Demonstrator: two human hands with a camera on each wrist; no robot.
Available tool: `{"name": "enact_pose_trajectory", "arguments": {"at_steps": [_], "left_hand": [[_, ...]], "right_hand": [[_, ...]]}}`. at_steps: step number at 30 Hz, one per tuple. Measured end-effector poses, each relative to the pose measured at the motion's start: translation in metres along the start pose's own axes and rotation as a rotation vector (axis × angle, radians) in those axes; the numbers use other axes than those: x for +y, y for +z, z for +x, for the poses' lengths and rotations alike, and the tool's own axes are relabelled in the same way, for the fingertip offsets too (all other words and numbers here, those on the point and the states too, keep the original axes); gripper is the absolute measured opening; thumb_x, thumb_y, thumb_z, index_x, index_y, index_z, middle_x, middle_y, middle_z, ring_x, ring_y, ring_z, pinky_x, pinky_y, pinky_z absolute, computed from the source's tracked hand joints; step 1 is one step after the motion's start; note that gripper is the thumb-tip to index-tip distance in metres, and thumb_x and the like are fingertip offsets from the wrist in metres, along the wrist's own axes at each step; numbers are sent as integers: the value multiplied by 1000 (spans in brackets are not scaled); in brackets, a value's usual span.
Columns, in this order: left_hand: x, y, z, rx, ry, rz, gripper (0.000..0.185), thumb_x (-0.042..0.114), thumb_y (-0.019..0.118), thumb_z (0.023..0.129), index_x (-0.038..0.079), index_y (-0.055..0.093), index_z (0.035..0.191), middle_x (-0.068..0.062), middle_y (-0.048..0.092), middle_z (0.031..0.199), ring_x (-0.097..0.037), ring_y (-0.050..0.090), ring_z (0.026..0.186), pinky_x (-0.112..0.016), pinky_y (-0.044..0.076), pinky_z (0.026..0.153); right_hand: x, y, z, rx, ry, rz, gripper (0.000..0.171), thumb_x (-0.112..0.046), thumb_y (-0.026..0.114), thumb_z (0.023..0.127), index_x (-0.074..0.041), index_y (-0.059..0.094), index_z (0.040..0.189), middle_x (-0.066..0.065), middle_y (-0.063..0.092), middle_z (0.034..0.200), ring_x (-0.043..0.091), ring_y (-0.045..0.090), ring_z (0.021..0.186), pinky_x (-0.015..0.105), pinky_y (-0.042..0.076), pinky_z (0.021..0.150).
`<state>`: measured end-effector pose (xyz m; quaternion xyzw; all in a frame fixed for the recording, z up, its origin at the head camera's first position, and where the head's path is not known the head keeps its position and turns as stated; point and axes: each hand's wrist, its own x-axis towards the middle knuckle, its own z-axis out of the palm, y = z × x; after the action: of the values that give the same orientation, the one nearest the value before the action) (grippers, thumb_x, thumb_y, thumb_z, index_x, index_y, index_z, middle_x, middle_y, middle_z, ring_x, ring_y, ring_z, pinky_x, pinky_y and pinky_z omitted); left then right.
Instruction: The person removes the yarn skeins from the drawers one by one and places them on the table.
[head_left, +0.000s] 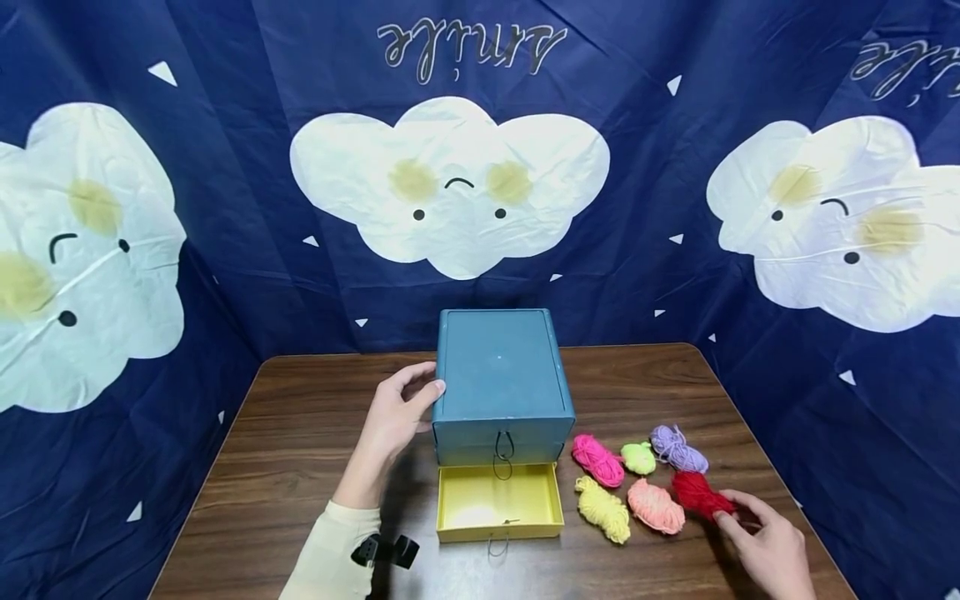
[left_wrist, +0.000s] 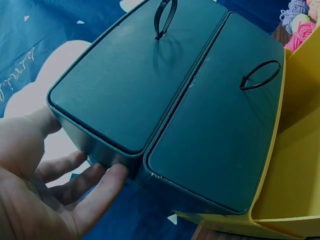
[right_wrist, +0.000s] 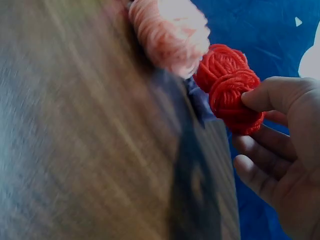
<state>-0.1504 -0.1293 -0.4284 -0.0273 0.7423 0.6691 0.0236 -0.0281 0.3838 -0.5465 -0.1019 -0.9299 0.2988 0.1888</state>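
Observation:
A blue-green drawer box (head_left: 498,367) stands on the table, with black loop pulls (left_wrist: 165,20) on its two upper fronts. Its lowest drawer, a yellow one (head_left: 498,533), is pulled out at the front. My left hand (head_left: 401,411) touches the box's left side, fingers loosely extended against the wall. Over at the right, my right hand (head_left: 772,542) pinches a red yarn skein (head_left: 697,493) between thumb and fingers. In the right wrist view the red skein (right_wrist: 232,92) is tied at its middle, and a peach skein (right_wrist: 172,35) is just beyond it.
Right of the box lie a pink skein (head_left: 597,460), a yellow skein (head_left: 603,510), a green skein (head_left: 638,457), a peach skein (head_left: 656,506) and a purple skein (head_left: 678,450). Dark blue cloth (head_left: 637,50) with clouds surrounds the wooden table (head_left: 300,467) at back and sides.

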Motion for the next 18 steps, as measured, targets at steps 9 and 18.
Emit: {"name": "enact_pose_trajectory", "arguments": {"at_steps": [9, 18], "left_hand": [[1, -1, 0, -3, -2, 1, 46, 27, 73, 97, 13, 62, 140, -15, 64, 136, -24, 68, 107, -47, 63, 76], [2, -1, 0, -7, -2, -6, 45, 26, 73, 98, 12, 62, 139, -15, 64, 137, -23, 68, 106, -46, 63, 76]], "right_hand": [[16, 7, -5, -29, 69, -99, 26, -22, 85, 82, -14, 77, 105, -13, 62, 70, -5, 48, 64, 28, 39, 59], [23, 10, -2, -126, 57, -90, 36, -24, 85, 83, -11, 74, 115, -9, 67, 77, -6, 51, 69, 29, 41, 62]]}}
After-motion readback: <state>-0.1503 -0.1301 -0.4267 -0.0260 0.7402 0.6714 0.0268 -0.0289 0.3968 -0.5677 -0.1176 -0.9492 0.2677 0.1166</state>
